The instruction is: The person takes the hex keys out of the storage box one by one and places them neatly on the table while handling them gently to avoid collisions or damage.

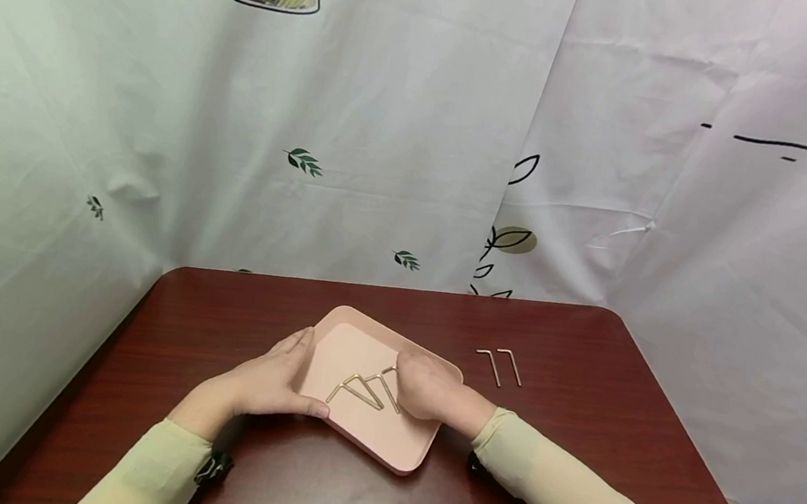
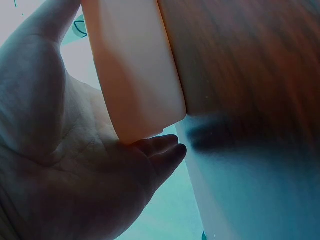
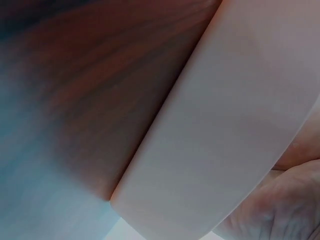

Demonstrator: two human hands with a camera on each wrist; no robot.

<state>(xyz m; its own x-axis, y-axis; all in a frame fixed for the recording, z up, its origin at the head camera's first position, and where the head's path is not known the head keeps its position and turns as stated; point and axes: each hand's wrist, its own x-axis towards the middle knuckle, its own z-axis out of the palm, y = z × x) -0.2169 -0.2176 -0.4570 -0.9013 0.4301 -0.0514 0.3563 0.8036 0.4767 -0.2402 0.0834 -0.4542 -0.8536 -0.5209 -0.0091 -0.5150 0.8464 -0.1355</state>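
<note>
Both arms wear long, close-fitting sleeves of pale yellow-green fabric, the left sleeve (image 1: 142, 472) toward seven o'clock and the right sleeve (image 1: 570, 499) toward five. The hands are bare. A small black strap or clip (image 1: 214, 467) sits under the left cuff.

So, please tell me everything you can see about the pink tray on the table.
The pink rectangular tray looks like matte plastic, with rounded corners and a low raised rim. It lies flat on the dark red wooden table, turned at an angle. Thin L-shaped metal keys lie inside it. The left hand rests against its left edge; the right hand reaches inside at the keys.
</note>
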